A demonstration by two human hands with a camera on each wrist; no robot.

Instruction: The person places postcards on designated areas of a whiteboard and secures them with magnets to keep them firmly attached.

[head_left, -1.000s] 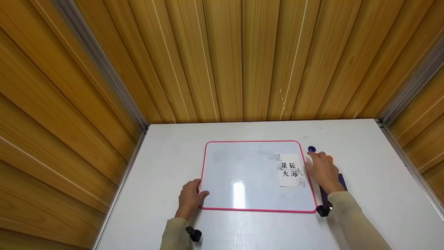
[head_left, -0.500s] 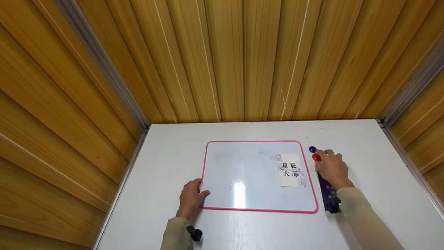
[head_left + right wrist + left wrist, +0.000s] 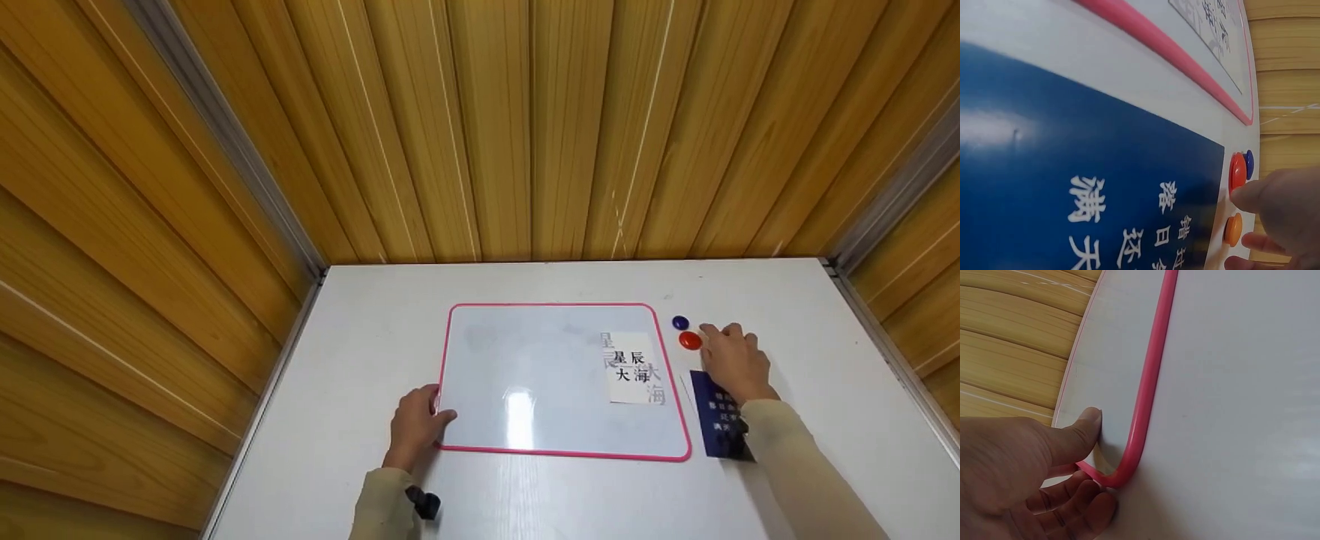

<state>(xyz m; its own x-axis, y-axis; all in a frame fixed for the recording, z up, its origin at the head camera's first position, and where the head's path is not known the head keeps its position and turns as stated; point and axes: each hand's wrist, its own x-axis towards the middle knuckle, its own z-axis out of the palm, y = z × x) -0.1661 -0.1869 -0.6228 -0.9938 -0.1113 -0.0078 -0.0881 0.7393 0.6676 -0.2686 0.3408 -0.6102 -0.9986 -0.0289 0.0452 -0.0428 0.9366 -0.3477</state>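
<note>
My left hand (image 3: 417,424) grips the left edge of a whiteboard (image 3: 525,352) with a pink frame. In the left wrist view the thumb lies on the board's face near a corner, and the fingers curl at the frame. My right hand (image 3: 736,366) is over the table right of the board, fingers loosely bent. In the right wrist view an orange magnet (image 3: 1233,229) lies between its thumb and fingers, not pinched. The thumb tip overlaps a red magnet (image 3: 1238,171); I cannot tell whether they touch. A dark blue magnet (image 3: 680,322) lies just beyond the red one.
A white card (image 3: 628,386) with black and grey characters lies on the board's right part. Beside the board is a dark blue card (image 3: 716,420) with white characters, partly covered by the right wrist's camera. Wood-patterned walls (image 3: 495,135) rise behind the white table (image 3: 375,322).
My right hand has moved right, from the board's right edge past the red magnet, uncovering it and more of the blue card. My left hand keeps its grip on the whiteboard.
</note>
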